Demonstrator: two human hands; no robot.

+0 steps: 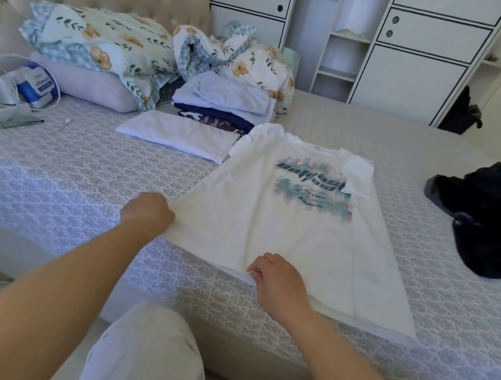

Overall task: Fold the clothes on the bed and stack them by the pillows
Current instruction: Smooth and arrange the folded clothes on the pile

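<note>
A white T-shirt [289, 225] with a teal print lies spread face up on the bed [73, 169], its right side folded in. My left hand [148, 211] grips the shirt's left hem corner. My right hand [276, 278] pinches the bottom hem near the bed's front edge. A folded white garment [177, 133] lies behind the shirt. A stack of folded clothes [225, 102] sits by the floral pillows [103, 45]. A dark unfolded pile [489, 217] rests at the right.
A crumpled floral blanket [251, 58] lies behind the stack. A white cable and small items, among them a blue-and-white pack [36, 87], sit at the far left. White wardrobes [414, 52] stand beyond the bed. My knee [146, 350] is at the bed's edge.
</note>
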